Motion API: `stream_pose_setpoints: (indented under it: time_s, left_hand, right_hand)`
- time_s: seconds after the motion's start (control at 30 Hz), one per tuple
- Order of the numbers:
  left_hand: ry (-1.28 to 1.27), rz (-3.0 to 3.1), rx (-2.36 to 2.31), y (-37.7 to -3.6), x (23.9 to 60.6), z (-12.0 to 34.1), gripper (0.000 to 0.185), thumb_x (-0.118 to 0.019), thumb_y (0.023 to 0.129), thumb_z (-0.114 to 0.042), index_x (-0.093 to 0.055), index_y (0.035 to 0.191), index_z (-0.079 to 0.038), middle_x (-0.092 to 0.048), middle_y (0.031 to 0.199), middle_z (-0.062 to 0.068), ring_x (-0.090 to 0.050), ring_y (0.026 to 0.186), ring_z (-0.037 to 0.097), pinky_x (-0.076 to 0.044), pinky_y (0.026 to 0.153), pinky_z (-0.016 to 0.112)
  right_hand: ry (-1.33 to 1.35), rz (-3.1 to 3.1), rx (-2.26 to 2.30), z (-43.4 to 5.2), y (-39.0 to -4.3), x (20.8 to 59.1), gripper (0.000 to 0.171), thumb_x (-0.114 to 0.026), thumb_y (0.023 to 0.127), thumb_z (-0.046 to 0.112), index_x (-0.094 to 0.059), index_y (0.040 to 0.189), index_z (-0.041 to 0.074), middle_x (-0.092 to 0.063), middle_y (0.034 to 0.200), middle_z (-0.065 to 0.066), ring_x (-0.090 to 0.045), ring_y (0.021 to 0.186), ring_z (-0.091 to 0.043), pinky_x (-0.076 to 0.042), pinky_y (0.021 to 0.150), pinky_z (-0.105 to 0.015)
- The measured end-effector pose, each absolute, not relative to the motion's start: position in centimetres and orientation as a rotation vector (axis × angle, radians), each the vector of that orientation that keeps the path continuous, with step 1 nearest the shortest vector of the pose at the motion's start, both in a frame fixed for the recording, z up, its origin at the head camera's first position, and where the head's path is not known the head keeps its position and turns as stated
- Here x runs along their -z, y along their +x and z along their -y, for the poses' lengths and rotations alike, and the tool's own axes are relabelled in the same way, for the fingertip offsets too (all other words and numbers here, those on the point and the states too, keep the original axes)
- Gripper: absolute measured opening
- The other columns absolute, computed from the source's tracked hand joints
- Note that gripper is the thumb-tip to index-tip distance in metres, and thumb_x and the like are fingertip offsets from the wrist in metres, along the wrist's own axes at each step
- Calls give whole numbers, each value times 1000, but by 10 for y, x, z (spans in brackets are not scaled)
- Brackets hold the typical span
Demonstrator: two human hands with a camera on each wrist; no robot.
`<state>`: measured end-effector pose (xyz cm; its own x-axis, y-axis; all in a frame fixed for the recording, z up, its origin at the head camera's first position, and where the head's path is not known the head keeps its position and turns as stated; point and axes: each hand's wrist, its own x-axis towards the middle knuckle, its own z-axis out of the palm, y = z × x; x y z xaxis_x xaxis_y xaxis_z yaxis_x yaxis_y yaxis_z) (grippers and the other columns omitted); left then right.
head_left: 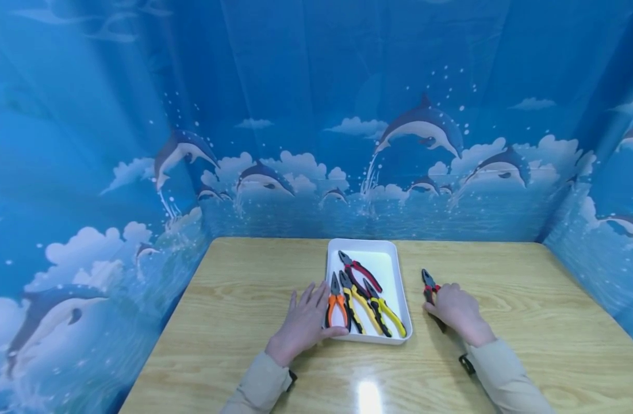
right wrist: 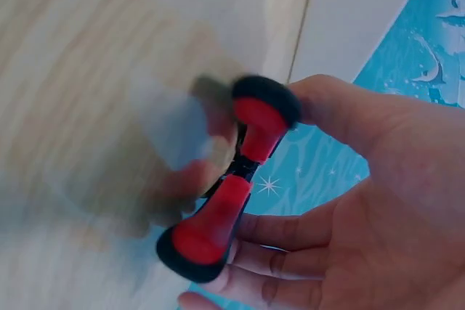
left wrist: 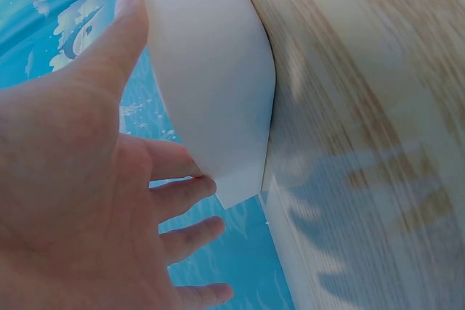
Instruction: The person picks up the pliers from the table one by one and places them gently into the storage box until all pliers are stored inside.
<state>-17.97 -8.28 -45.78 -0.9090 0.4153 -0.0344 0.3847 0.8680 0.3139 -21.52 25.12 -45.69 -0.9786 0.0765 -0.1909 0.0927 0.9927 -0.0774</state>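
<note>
Nearest you, your left hand [head_left: 303,322] lies flat with fingers spread and straight, resting against the left wall of the shallow white rectangular plastic tray [head_left: 396,261]; the left wrist view shows the thumb [left wrist: 109,49] along that wall, nothing pinched. Your right hand [head_left: 456,310] sits just right of the tray with fingers curled round the red-and-black-handled steel pliers [head_left: 429,286], dark nose pointing away from you, still low over the light wood-grain tabletop [head_left: 244,287]. The right wrist view is blurred, but it shows the two red grips [right wrist: 232,194] lying across your fingers, thumb over the top one. Judging by the look, these pliers are stiff and fairly heavy for their length, weighted toward the metal head; the rubbery grips should not slip, the bare steel would. Take both handles together mid-grip so the pivot stays closed and the nose doesn't swing. Inside the tray lie orange-handled pliers [head_left: 336,305] nearest your left hand, yellow-and-black-handled pliers [head_left: 353,307], another yellow-and-black pair [head_left: 384,313], and red-handled pliers [head_left: 360,270] further back. Beyond the table hangs a blue dolphin-print curtain [head_left: 425,126].
</note>
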Motion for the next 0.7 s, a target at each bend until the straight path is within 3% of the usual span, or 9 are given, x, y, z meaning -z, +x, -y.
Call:
stream_pose_setpoints:
  time_s: [0.27,0.47,0.7]
  left_hand:
    - [620,-2938,-455,-179,457,82,100,-62,89,-66,-28,159,-3,-23,167,14,-20,153,41,-13,121,69]
    - [631,-2946,-462,-179,456,83,101,-62,89,-67,-29,159,-3,-24,166,15,-20,152,41,-14,120,70]
    - [628,-2940,-471,-179,457,83,102,-63,88,-67,-28,159,-3,-24,167,14,-20,153,41,-14,120,69]
  right_hand:
    - [176,-2957,242,-256,-218,455,53,-59,94,39,-53,89,-14,-49,84,-22,-52,66,-29,-48,53,-38]
    - [152,-3064,237,-257,-218,453,55,-54,93,42,-50,84,-12,-49,81,-21,-50,67,-31,-46,65,-48]
    - [114,-3239,270,-253,-214,454,53,-61,93,42,-47,86,-9,-46,82,-20,-46,68,-32,-39,59,-42]
